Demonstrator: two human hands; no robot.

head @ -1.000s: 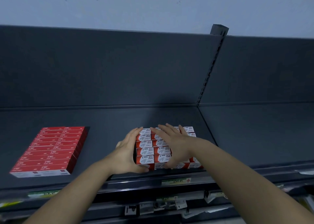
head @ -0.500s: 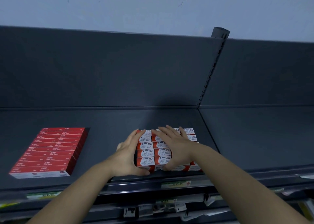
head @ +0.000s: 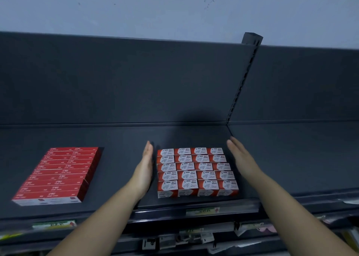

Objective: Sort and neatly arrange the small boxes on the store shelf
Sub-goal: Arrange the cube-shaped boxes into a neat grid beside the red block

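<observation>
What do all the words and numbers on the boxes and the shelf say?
"PAPER CLIPS": on top of each small red-and-white box, upside down from here.
"3": on the same box tops, beside those words.
Front faces of those boxes: print too small to read.
Flat red boxes on the left: white print, too small to read.
Price labels on the front edge of the shelf: blurred, unreadable.

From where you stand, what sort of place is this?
Most likely a shop, perhaps a stationery aisle. The dark metal shelf meets a slotted upright at the back. Price labels run along its front edge. Identical paper clip boxes sit in a tidy block, with flat red boxes further left.
</observation>
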